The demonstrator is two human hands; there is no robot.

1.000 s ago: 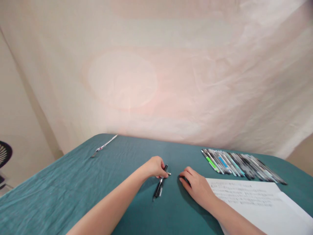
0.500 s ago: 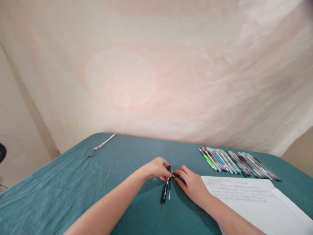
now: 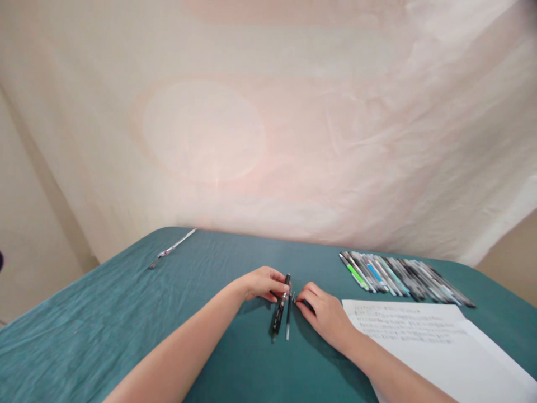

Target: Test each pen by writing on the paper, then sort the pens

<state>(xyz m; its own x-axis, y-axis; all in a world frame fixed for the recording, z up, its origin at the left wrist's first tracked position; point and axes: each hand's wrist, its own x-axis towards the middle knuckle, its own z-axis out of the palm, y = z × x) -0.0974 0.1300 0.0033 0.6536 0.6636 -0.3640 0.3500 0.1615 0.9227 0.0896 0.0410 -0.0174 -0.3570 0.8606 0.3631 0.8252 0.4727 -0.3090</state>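
A black pen is held between the thumb and fingers of my left hand, slanting toward me. Just right of that pen lies a thin ink refill, its near half clear and its far half dark. My right hand is closed in a pinch on a short black pen part, mostly covered by the fingers. A small shiny tip pokes out at its fingertips, close to the refill. The two hands are a little apart.
A row of several pens lies at the back right of the green-covered table. Handwritten paper sheets rest under my right forearm. Toward the far left edge lies a slim clear pen-like item.
My left hand has moved slightly left with the black pen, widening the gap to my right hand. The refill now shows apart from the pen. The right hand still pinches the black part.
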